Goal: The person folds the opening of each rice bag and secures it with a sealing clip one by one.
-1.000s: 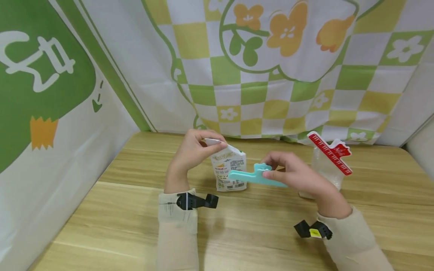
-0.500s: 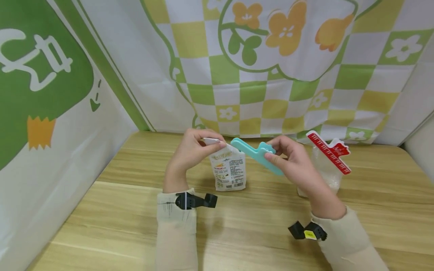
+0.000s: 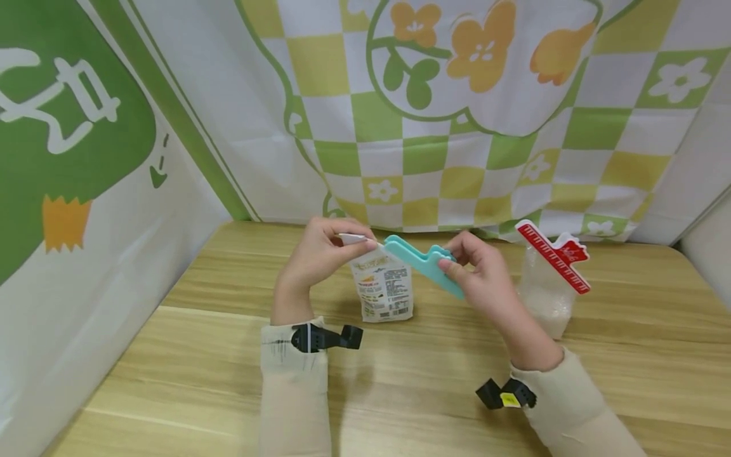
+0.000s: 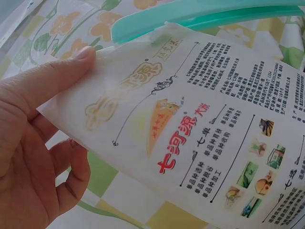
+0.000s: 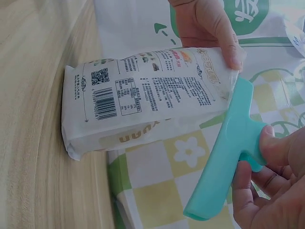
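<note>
A white printed rice bag stands on the table. My left hand pinches its top left corner between thumb and fingers, as the left wrist view of the bag confirms. My right hand holds a turquoise bag clip by its handles. The clip slants across the bag's top right corner, its upper end close to my left thumb. In the left wrist view the clip shows a narrow gap between its two bars, just above the bag's top edge. Whether the bag's edge lies inside that gap, I cannot tell.
Behind my right hand stands a clear bag of white grains, topped by a red and white clip. A checked, flowered cloth hangs along the back edge of the wooden table. A printed cloth wall rises at left.
My right hand has carried the turquoise clip up and left, from in front of the rice bag to its top edge, tilting it on the way. My left hand keeps its pinch.
</note>
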A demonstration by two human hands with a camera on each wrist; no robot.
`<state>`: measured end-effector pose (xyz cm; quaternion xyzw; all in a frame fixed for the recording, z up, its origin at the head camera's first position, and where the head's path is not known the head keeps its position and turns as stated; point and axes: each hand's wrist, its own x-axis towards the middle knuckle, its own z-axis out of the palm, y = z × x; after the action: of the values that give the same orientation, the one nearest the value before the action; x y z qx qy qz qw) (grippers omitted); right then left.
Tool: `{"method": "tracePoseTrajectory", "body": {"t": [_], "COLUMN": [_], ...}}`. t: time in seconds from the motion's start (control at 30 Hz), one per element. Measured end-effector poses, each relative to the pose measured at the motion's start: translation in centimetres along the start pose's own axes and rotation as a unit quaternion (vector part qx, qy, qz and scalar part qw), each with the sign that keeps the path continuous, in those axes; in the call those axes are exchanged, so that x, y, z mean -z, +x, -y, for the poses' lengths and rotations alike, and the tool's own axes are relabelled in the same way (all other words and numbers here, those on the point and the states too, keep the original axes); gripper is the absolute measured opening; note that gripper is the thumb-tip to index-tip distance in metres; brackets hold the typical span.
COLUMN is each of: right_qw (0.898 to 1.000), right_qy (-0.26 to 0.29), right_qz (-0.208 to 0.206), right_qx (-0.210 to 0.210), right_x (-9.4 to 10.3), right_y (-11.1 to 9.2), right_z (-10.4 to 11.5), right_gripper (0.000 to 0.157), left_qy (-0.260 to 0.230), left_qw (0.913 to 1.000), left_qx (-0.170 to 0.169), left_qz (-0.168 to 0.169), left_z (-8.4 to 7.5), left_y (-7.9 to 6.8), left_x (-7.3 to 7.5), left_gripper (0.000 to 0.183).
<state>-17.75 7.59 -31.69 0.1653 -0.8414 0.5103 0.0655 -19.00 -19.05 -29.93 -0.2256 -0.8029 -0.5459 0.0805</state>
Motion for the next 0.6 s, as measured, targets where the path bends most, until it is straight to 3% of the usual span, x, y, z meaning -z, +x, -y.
{"method": "tracePoseTrajectory", "body": {"t": [0.37, 0.6], "right_qw": [1.000, 1.000], "right_qy": [0.017, 0.020], "right_qz": [0.016, 0.023], "right_qx": [-0.016, 0.003], "right_x": [-0.64, -0.84], "right_y": [0.28, 0.29], "right_z": [-0.81, -0.96], "right_gripper": [0.005, 0.009], "left_qy": [-0.006, -0.010], "left_qw": [1.0000, 0.9999], "left_qx": [-0.002, 0.006], "left_qz": [0.000, 0.006], "left_z": [0.01, 0.13], "left_y": [0.03, 0.05], "left_x": [0.02, 0.08], "left_gripper": [0.008, 0.009]}}
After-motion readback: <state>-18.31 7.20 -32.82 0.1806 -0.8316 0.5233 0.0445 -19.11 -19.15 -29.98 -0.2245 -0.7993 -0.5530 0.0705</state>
